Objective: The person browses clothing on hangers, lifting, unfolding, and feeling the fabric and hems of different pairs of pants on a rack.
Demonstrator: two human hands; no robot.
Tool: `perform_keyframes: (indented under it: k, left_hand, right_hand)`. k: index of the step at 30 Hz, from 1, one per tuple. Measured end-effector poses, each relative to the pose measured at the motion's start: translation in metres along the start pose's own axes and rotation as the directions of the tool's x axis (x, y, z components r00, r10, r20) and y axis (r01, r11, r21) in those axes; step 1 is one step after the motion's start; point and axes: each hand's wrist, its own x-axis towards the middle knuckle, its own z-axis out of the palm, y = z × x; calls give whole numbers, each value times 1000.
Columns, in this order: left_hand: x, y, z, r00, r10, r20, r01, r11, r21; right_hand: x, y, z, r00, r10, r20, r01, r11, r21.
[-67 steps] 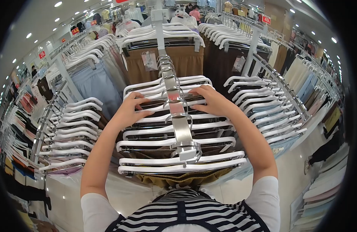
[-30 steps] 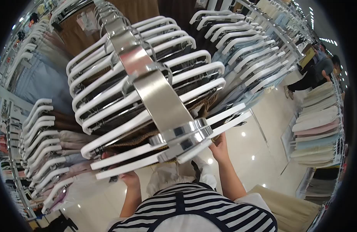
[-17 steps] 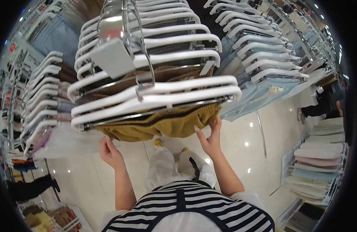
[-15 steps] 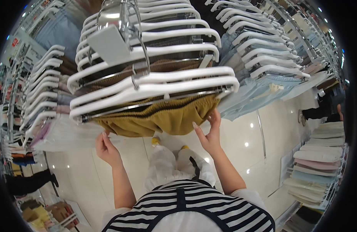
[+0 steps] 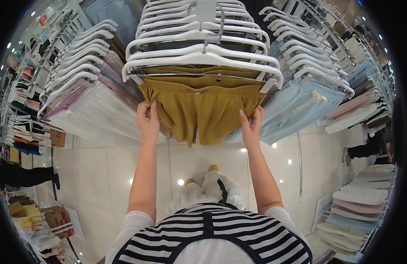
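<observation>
Mustard-coloured shorts or trousers (image 5: 203, 108) hang at the front of the middle rack, clipped below a white hanger (image 5: 203, 58). My left hand (image 5: 149, 119) pinches their left side edge between thumb and fingers. On the opposite edge, my right hand (image 5: 252, 123) has its thumb at the front of the cloth and its fingers at the side, closed on the fabric. Another mustard garment's waistband shows just behind. More white hangers stand in a row further back, under a metal hook and a pale tag (image 5: 206, 10).
White trousers (image 5: 97, 112) hang on the left rack, and light blue trousers (image 5: 296, 105) on the right. Folded or hung pastel garments (image 5: 359, 198) line the lower right. Dark-clothed legs of people (image 5: 25, 176) show at both sides. Boxes (image 5: 58, 220) stand lower left.
From the white hangers further up the rack, my hands have come down to the front mustard garment, and now grip its sides. The view has levelled, showing more of the garment's front.
</observation>
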Motion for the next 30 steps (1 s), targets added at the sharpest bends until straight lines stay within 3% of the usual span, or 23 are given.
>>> perform_keyframes:
  k: [1, 3, 8, 10, 11, 13, 15, 17, 19, 20, 24, 26, 30]
  left_hand:
    - [-5, 2, -5, 997, -78, 16, 79, 990, -119]
    - [-14, 13, -16, 998, -62, 20, 64, 990, -126]
    - [-35, 29, -52, 1000, 13, 25, -10, 995, -97]
    - [-41, 30, -63, 984, -148, 104, 157, 984, -88]
    - [-43, 30, -64, 982, -148, 113, 159, 983, -95]
    - [-53, 35, -63, 965, -205, 161, 242, 935, -259]
    - [-67, 50, -58, 953, -207, 222, 263, 928, -265]
    - [-75, 53, -61, 940, -201, 275, 278, 921, -274]
    - [-80, 38, -73, 649, -305, 697, 424, 906, 2]
    - [-87, 16, -75, 556, -365, 747, 472, 878, 78]
    - [-108, -7, -86, 515, -418, 748, 473, 867, 158]
    - [-127, -27, -91, 445, -545, 710, 756, 654, 28]
    - [-164, -34, -97, 468, -649, 600, 819, 574, -18]
  right_hand:
    - [-8, 3, 1, 1000, 0, -3, 0, 1000, -2]
    - [-26, 10, 4, 996, 94, -9, -91, 979, 183]
    - [-71, -19, 17, 965, 258, -53, -237, 937, 255]
    - [-84, -22, 23, 964, 262, -39, -240, 926, 290]
    - [-91, -24, 25, 961, 275, -22, -254, 910, 327]
    - [-104, -39, 37, 956, 290, -54, -270, 933, 240]
    - [-114, -43, 38, 952, 294, -86, -280, 948, 149]
    - [-124, -38, 31, 872, 435, 226, -446, 895, 0]
    - [-133, -41, 33, 875, 437, 206, -453, 891, 31]
    - [-137, -38, 33, 846, 481, 230, -500, 866, 28]
    - [-147, -34, 29, 733, 606, 309, -641, 768, 13]
    - [-159, -11, 26, 712, 629, 311, -683, 724, 98]
    - [-182, 14, 22, 653, 678, 337, -756, 612, 234]
